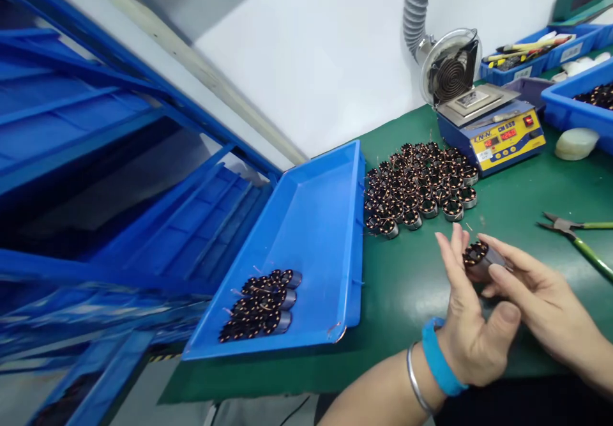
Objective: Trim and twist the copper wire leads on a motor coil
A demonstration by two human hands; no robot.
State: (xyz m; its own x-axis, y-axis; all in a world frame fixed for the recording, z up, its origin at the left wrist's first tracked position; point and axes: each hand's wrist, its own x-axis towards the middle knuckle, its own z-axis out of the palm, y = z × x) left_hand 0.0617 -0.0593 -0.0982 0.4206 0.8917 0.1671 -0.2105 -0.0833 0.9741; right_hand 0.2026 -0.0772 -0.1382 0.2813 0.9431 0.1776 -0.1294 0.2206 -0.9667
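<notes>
A wound motor stator (487, 265), a short metal ring with black insulation and copper wire, is in my right hand (536, 285), between thumb and fingers. Beside it, my left hand (472, 330) has its fingers stretched out and its thumb apart; whether its fingers touch the ring is hard to tell. A blue wristband (441, 359) and a silver bangle (417, 381) circle the left wrist. Beyond my hands, many similar stators (416, 183) stand close together on the green table (397, 298). More stators (263, 304) sit in the near end of the blue tray (316, 221).
A blue and yellow soldering pot (507, 138) with a lit display stands behind the stators, under a fume hose (416, 11). Green-handled cutters (575, 228) lie at right, near a blue bin (569, 110). Blue shelving (119, 158) borders the left.
</notes>
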